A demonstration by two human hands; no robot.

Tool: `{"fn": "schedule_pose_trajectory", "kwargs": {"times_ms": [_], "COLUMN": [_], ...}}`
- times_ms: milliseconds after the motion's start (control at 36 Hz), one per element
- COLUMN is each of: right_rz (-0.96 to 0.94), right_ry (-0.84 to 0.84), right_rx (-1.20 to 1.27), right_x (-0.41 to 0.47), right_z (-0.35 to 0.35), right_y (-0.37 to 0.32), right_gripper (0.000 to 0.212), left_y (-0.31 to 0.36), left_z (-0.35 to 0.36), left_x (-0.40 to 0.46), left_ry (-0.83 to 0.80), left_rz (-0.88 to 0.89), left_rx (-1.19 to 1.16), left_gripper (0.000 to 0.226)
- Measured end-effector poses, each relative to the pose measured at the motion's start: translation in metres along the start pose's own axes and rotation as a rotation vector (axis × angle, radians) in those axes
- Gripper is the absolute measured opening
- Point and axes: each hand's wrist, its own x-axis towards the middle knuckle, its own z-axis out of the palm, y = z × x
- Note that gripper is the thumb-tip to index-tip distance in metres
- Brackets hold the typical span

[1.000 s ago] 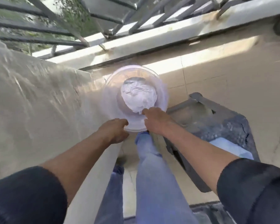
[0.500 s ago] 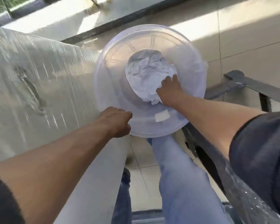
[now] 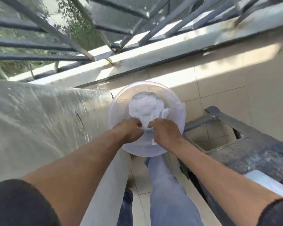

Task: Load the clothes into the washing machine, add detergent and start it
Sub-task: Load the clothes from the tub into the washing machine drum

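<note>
Barely begun: both the left hand and right hand pinch the white clothes in the clear plastic basin; loading, detergent, starting all remain.

Landmark: basin, at the middle of the view, above the floor.
Cloth bundle: inside the basin, toward its far side.
Left hand: at the basin's near-left rim, touching the bundle's near edge.
Right hand: at the basin's near side, just right of the left hand, on the bundle's near edge.
Covered machine: left of the basin, touching its rim.
Metal frame: right of the basin.
Ledge: behind the basin.
Railing: beyond the ledge.
Legs: below the basin, nearer the camera.
</note>
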Motion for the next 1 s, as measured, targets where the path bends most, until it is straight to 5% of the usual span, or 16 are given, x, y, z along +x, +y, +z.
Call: {"fn": "schedule_pose_trajectory", "kwargs": {"times_ms": [139,389,583,778,861,1000], "right_rz": [-0.026,-0.087,-0.329,-0.623,-0.704,-0.568], "right_ry": [0.047,0.425,0.509,0.594,0.683,1.02], "right_rx": [0.151,0.427,0.485,0.619,0.688,0.373], "right_x": [-0.085,-0.242,-0.341,-0.437,-0.463,-0.489], "right_z": [-0.059,-0.179,-0.263,-0.308,-0.317,-0.315], "right_y": [-0.061,-0.165,-0.231,-0.297,-0.316,-0.329], "right_gripper": [0.055,0.043,0.046,0.025,0.023,0.035], "left_y": [0.034,0.054,0.023,-0.016,-0.03,-0.044], "left_z": [-0.053,-0.104,-0.08,-0.071,-0.076,-0.084], "left_x": [-0.084,-0.288,-0.397,-0.483,-0.522,-0.605], "left_ry": [0.103,0.184,0.369,0.424,0.587,0.81], "left_rz": [0.074,0.408,0.752,1.0,1.088,1.274], "left_rx": [0.008,0.138,0.027,-0.273,-0.371,-0.506], "left_gripper": [0.054,0.077,0.015,0.022,0.016,0.007]}}
